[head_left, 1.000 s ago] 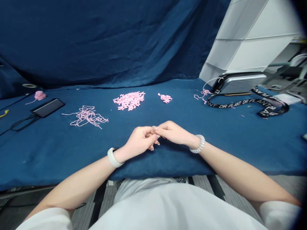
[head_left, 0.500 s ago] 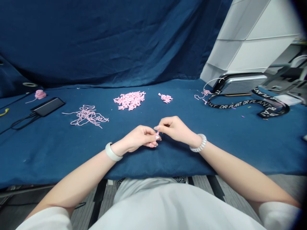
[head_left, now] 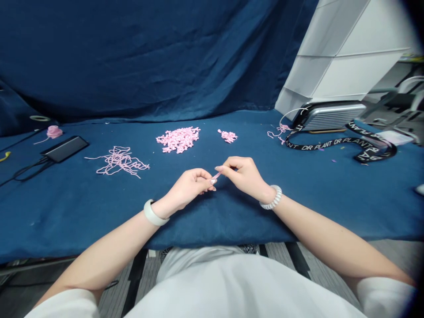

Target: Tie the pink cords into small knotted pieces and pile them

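Note:
My left hand [head_left: 188, 187] and my right hand [head_left: 240, 174] meet over the near part of the blue cloth table [head_left: 331, 198]. Both pinch a short pink strand [head_left: 215, 176] stretched between their fingertips. Further back lie a tangle of loose pink strands [head_left: 119, 161], a large heap of small pink knotted pieces [head_left: 179, 138] and a small heap of the same [head_left: 228, 135]. A white band is on my left wrist, a coiled bracelet on my right.
A black phone [head_left: 65, 148] with a cable and a pink yarn ball [head_left: 54, 131] lie at the left. A silver case [head_left: 327, 115] and a black printed lanyard [head_left: 344, 143] sit at the right, before a white cabinet [head_left: 344, 53].
My hands have drawn slightly apart and my right hand has lifted, so the pink strand now shows taut between the fingertips.

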{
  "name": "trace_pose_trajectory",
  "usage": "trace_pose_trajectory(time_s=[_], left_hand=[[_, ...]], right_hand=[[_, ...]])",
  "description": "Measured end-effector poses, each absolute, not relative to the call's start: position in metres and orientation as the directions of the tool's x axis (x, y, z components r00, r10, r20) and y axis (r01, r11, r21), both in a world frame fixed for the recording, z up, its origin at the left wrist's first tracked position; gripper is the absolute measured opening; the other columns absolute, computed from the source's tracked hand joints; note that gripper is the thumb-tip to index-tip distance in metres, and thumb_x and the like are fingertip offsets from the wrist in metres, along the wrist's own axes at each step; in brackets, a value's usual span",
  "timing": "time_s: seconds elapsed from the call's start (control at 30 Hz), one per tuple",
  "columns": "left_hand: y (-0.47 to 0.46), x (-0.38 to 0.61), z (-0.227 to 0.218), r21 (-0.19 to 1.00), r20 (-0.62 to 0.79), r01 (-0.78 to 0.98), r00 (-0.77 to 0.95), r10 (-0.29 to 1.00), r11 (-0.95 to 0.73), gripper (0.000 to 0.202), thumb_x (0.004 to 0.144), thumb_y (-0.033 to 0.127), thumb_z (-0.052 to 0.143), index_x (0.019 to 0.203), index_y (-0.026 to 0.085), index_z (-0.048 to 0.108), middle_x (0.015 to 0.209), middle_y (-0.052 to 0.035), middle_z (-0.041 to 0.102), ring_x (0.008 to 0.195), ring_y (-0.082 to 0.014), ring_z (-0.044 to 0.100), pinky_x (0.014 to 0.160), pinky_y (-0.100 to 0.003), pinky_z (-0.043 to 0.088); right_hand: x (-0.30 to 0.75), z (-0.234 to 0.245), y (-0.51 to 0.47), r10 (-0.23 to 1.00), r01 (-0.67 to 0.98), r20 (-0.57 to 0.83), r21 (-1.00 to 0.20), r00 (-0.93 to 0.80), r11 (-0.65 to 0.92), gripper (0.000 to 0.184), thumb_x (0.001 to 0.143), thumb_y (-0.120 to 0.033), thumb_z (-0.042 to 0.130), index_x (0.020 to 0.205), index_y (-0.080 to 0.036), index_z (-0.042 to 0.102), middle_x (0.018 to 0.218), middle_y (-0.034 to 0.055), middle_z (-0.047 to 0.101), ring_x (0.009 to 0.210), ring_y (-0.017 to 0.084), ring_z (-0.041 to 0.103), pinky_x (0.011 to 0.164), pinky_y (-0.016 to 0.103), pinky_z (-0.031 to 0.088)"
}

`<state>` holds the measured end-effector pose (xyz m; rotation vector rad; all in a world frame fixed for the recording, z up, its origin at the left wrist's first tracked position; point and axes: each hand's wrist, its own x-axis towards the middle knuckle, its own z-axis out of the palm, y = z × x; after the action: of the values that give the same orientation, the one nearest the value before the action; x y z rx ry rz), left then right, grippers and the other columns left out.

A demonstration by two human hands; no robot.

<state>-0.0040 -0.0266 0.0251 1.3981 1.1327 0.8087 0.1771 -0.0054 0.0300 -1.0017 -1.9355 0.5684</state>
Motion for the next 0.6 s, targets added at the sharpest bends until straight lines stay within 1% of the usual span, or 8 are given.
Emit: trace_pose_trajectory(time_s=[0.13, 0.23, 0.3, 0.37, 0.47, 0.53, 0.6], left_hand=[[-0.025, -0.006, 0.022, 0.97, -0.106, 0.242, 0.3, 0.948, 0.032, 0.023, 0.072, 0.036, 0.067, 0.075, 0.014, 0.061, 0.069, -0.0047, 0.069, 0.057, -0.0096, 0.056, 0.054, -0.019, 0.04], [-0.025, -0.007, 0.022, 0.936, -0.057, 0.345, 0.349, 0.936, -0.071, 0.021, 0.075, 0.035, 0.063, 0.078, 0.014, 0.066, 0.073, -0.0059, 0.07, 0.062, -0.0131, 0.06, 0.058, -0.022, 0.044], [-0.027, -0.007, 0.023, 0.873, 0.025, 0.442, 0.378, 0.926, -0.204, 0.019, 0.08, 0.032, 0.058, 0.079, 0.016, 0.068, 0.075, -0.0051, 0.071, 0.066, -0.0147, 0.062, 0.063, -0.024, 0.044], [-0.03, -0.007, 0.027, 0.784, 0.123, 0.524, 0.395, 0.91, -0.333, 0.019, 0.083, 0.028, 0.053, 0.08, 0.018, 0.069, 0.077, -0.0033, 0.071, 0.069, -0.0153, 0.062, 0.068, -0.025, 0.044], [-0.034, -0.006, 0.031, 0.664, 0.241, 0.593, 0.408, 0.881, -0.456, 0.02, 0.086, 0.024, 0.047, 0.079, 0.019, 0.065, 0.075, -0.0022, 0.069, 0.072, -0.0162, 0.061, 0.073, -0.027, 0.043], [-0.036, -0.006, 0.033, 0.614, 0.326, 0.583, 0.426, 0.844, -0.532, 0.02, 0.087, 0.024, 0.046, 0.078, 0.018, 0.063, 0.079, -0.0042, 0.067, 0.078, -0.0173, 0.06, 0.078, -0.028, 0.042], [-0.036, -0.007, 0.034, 0.6, 0.429, 0.514, 0.439, 0.789, -0.612, 0.02, 0.087, 0.024, 0.047, 0.077, 0.017, 0.062, 0.091, -0.0079, 0.066, 0.09, -0.0184, 0.059, 0.085, -0.03, 0.042]], right_hand=[[0.179, 0.03, -0.002, 0.835, 0.436, 0.475, -0.713, -0.277, 0.55, 0.035, 0.082, -0.04, 0.057, 0.058, -0.016, 0.061, 0.055, -0.0001, 0.054, 0.053, 0.01, 0.043, 0.056, 0.025, 0.034], [0.181, 0.03, -0.001, 0.845, 0.435, 0.47, -0.724, -0.257, 0.535, 0.036, 0.081, -0.042, 0.057, 0.057, -0.015, 0.06, 0.054, -0.0005, 0.053, 0.053, 0.01, 0.042, 0.055, 0.025, 0.033], [0.182, 0.03, 0.001, 0.852, 0.439, 0.461, -0.73, -0.249, 0.524, 0.037, 0.081, -0.043, 0.056, 0.057, -0.015, 0.059, 0.054, -0.0007, 0.052, 0.053, 0.01, 0.041, 0.055, 0.025, 0.032], [0.184, 0.031, 0.002, 0.861, 0.439, 0.452, -0.741, -0.235, 0.509, 0.038, 0.081, -0.044, 0.056, 0.057, -0.015, 0.058, 0.053, -0.0011, 0.05, 0.053, 0.01, 0.04, 0.054, 0.025, 0.031], [0.186, 0.031, 0.005, 0.883, 0.425, 0.424, -0.774, -0.202, 0.469, 0.04, 0.08, -0.046, 0.056, 0.055, -0.015, 0.054, 0.051, -0.0024, 0.044, 0.053, 0.009, 0.037, 0.053, 0.024, 0.029], [0.187, 0.029, 0.007, 0.901, 0.412, 0.386, -0.802, -0.196, 0.433, 0.042, 0.08, -0.047, 0.056, 0.054, -0.015, 0.052, 0.049, -0.0033, 0.04, 0.051, 0.008, 0.034, 0.052, 0.024, 0.027], [0.184, 0.026, 0.008, 0.914, 0.385, 0.344, -0.83, -0.215, 0.403, 0.044, 0.08, -0.049, 0.055, 0.053, -0.015, 0.049, 0.049, -0.0039, 0.037, 0.051, 0.008, 0.033, 0.051, 0.025, 0.026]])
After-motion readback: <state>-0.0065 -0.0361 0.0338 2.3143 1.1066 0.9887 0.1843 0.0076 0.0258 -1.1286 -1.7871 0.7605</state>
